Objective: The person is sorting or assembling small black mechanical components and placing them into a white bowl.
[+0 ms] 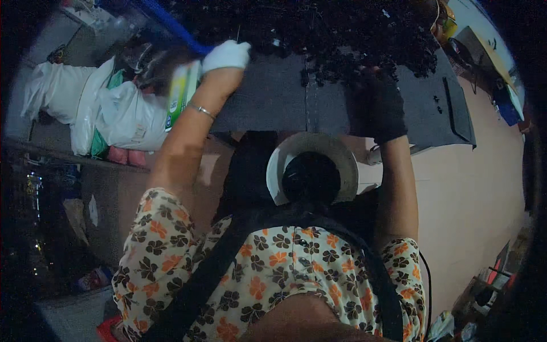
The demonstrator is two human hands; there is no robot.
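My left hand (228, 56), in a white glove, is closed at the near left edge of a heap of small black parts (336, 34). A thin upright line (239, 33) shows by its fingers; whether it is a tool held there I cannot make out. My right hand (380, 105) wears a dark glove and reaches to the heap's near edge on the right. Its fingertips blur into the black pieces, so their grip is hidden. Both hands are over a dark grey table top (273, 85).
Beside my left forearm stands a green and white box (181, 94). White plastic bags (128, 117) lie on a surface at the left. A blue bar (171, 25) slants in at the upper left. Below the table's near edge is a round white container (274, 174), partly covered by a dark round shape.
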